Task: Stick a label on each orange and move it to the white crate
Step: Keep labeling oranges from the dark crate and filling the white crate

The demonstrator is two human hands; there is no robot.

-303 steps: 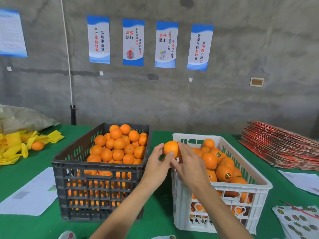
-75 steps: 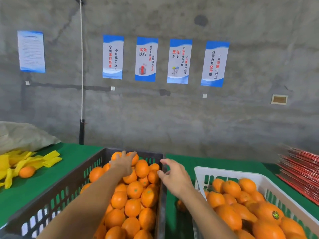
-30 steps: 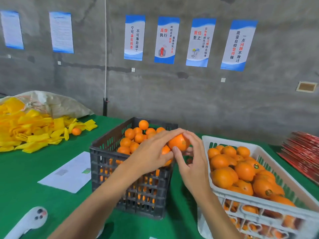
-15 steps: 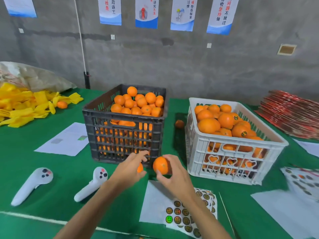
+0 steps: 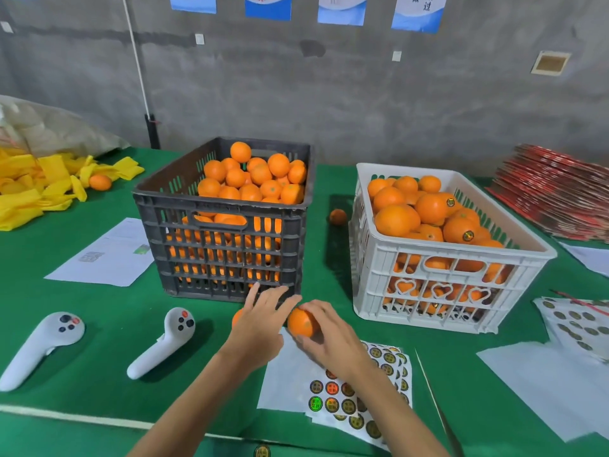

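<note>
**Orange down at the sticker sheet, label not yet on**

Head view: the right hand [image 5: 329,338] curls its fingers round one orange [image 5: 301,322] and holds it low over the green desk [image 5: 99,324], right at the far edge of the sticker sheet [image 5: 349,390]. The left hand [image 5: 260,324] sits just beside it, fingers straight and spread toward the black crate [image 5: 224,232]; a second orange [image 5: 236,317] peeks out at its left edge, but I cannot tell whether that hand actually holds it. The black crate is heaped with unlabelled fruit; the white crate [image 5: 438,258] to the right is also well filled, and a few oranges there show round dark stickers. One loose orange [image 5: 338,216] lies on the desk between the two crates. Two white controllers [image 5: 161,344] lie to the left.

Step, as I judge it: peel a sticker and press it on. Best done by keeping the orange steady in the right hand, lifting one round label by its edge, then pressing it flat on smooth skin away from the stem end.

The held orange: small, round, bright, glossy peel, no label visible on the side shown.
</note>
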